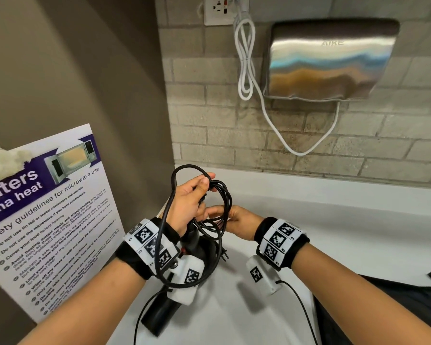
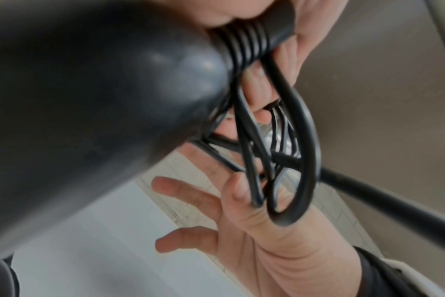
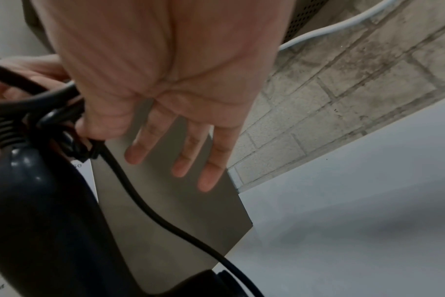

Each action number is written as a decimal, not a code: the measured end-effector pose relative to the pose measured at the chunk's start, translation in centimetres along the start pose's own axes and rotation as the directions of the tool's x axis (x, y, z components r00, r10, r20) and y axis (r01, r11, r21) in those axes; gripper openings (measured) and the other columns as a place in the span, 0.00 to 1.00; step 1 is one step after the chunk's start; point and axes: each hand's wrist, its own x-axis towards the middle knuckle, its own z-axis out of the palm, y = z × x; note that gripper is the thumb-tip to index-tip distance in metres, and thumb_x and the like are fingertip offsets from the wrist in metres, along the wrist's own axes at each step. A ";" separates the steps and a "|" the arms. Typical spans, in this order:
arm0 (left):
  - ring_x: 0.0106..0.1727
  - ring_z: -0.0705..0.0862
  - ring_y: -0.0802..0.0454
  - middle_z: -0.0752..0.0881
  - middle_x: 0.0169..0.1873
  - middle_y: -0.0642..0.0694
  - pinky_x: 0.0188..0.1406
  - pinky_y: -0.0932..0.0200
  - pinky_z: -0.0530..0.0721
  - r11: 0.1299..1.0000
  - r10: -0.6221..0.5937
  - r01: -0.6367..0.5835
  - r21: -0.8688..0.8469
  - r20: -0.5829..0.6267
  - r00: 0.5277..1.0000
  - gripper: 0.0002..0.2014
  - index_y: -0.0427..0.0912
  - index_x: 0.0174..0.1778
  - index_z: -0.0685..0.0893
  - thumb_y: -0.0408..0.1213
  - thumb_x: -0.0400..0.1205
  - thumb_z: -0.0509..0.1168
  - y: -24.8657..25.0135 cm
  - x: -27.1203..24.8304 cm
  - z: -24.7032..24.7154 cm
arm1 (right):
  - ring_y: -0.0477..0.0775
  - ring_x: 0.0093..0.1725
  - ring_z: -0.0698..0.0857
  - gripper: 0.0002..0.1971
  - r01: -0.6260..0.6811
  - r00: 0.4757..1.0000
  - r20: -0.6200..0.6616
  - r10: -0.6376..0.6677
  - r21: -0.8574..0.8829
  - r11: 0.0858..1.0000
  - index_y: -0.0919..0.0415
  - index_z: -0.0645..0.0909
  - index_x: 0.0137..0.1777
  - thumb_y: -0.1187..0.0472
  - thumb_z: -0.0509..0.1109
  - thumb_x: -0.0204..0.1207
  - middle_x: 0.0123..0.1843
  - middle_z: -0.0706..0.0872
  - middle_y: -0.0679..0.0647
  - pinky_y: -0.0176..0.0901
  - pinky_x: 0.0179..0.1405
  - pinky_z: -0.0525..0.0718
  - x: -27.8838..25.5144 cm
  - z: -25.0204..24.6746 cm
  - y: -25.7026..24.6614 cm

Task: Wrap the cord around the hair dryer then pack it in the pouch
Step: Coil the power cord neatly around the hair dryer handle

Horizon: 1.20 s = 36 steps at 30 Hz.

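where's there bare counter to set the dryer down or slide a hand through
Bare counter runs between the right hand and the brick wall. A smaller bare patch lies between the hair dryer and the black pouch, nearer the person. Crowded: the corner by the poster, where the left hand holds the hair dryer and cord loops.

Surface: white counter, its far side meeting a brick wall.
Near right: 1 black pouch lying on it.
Left: 1 poster leaning upright.
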 end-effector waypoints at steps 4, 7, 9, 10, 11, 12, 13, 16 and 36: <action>0.12 0.60 0.62 0.82 0.38 0.50 0.12 0.70 0.59 1.000 0.010 -0.011 0.020 0.032 0.999 0.12 0.44 0.62 0.78 0.39 0.86 0.53 -0.1 0.0 -0.3 | 0.28 0.46 0.80 0.11 -0.024 1.000 -0.017 0.024 0.033 0.999 0.50 0.71 0.42 0.70 0.60 0.72 0.49 0.81 0.49 0.24 0.48 0.75 0.1 0.3 -0.3; 0.11 0.60 0.62 0.82 0.35 0.49 0.11 0.71 0.59 0.999 0.032 -0.032 0.000 0.024 0.999 0.12 0.43 0.61 0.78 0.37 0.85 0.54 -0.4 0.1 -0.4 | 0.26 0.41 0.81 0.12 -0.009 0.987 -0.161 -0.004 -0.080 0.997 0.51 0.74 0.40 0.72 0.61 0.74 0.45 0.82 0.49 0.23 0.48 0.75 0.4 0.1 0.0; 0.11 0.60 0.62 0.81 0.36 0.49 0.11 0.70 0.59 0.999 0.045 -0.044 -0.006 0.017 0.999 0.12 0.41 0.61 0.78 0.36 0.85 0.55 -0.5 0.2 -0.4 | 0.25 0.37 0.81 0.10 -0.056 0.960 -0.280 0.008 -0.164 0.985 0.60 0.80 0.46 0.75 0.62 0.76 0.44 0.83 0.52 0.20 0.48 0.75 0.6 -0.7 0.6; 0.11 0.60 0.62 0.81 0.37 0.49 0.11 0.71 0.60 0.999 0.044 -0.044 -0.004 0.014 0.999 0.12 0.40 0.61 0.78 0.37 0.85 0.55 -0.5 0.2 -0.5 | 0.28 0.37 0.82 0.09 -0.107 0.943 -0.332 0.033 -0.207 0.972 0.65 0.81 0.50 0.75 0.62 0.76 0.43 0.83 0.52 0.20 0.47 0.75 0.7 -1.3 0.8; 0.11 0.60 0.62 0.81 0.38 0.48 0.11 0.71 0.60 0.999 0.039 -0.039 -0.005 0.012 0.999 0.13 0.39 0.62 0.78 0.37 0.85 0.55 -0.5 0.3 -0.6 | 0.36 0.39 0.84 0.09 -0.162 0.925 -0.374 0.064 -0.239 0.957 0.67 0.81 0.52 0.75 0.62 0.76 0.42 0.85 0.54 0.24 0.47 0.76 0.7 -1.9 1.0; 0.11 0.60 0.62 0.81 0.39 0.48 0.11 0.71 0.60 1.000 0.030 -0.030 -0.003 0.013 0.999 0.14 0.38 0.62 0.79 0.38 0.85 0.55 -0.5 0.4 -0.8 | 0.48 0.41 0.85 0.09 -0.222 0.902 -0.422 0.094 -0.266 0.938 0.67 0.81 0.52 0.74 0.63 0.75 0.42 0.87 0.58 0.33 0.47 0.78 0.8 -2.5 1.3; 0.11 0.59 0.61 0.81 0.39 0.48 0.12 0.71 0.60 1.000 0.016 -0.016 -0.005 0.017 1.000 0.14 0.38 0.61 0.79 0.39 0.85 0.54 -0.5 0.5 -0.9 | 0.58 0.43 0.85 0.09 -0.283 0.866 -0.486 0.116 -0.285 0.916 0.65 0.81 0.50 0.73 0.63 0.74 0.43 0.88 0.63 0.40 0.47 0.78 0.8 -3.1 1.6; 0.11 0.59 0.62 0.82 0.39 0.48 0.13 0.72 0.59 0.999 -0.017 0.018 -0.046 0.026 1.000 0.14 0.41 0.50 0.82 0.42 0.86 0.52 -0.5 0.6 -1.1 | 0.63 0.45 0.83 0.11 -0.412 0.673 -0.715 0.189 -0.149 0.899 0.65 0.81 0.51 0.73 0.58 0.77 0.50 0.86 0.72 0.46 0.49 0.79 1.0 -5.1 3.1; 0.13 0.61 0.61 0.69 0.19 0.54 0.12 0.71 0.59 0.998 0.051 -0.051 -0.026 0.025 0.998 0.10 0.48 0.55 0.80 0.33 0.84 0.56 -0.8 1.3 -1.2 | 0.56 0.64 0.80 0.17 -0.005 0.987 -0.150 -0.056 -0.378 0.926 0.66 0.79 0.64 0.64 0.67 0.76 0.62 0.83 0.58 0.50 0.70 0.74 1.1 2.3 2.0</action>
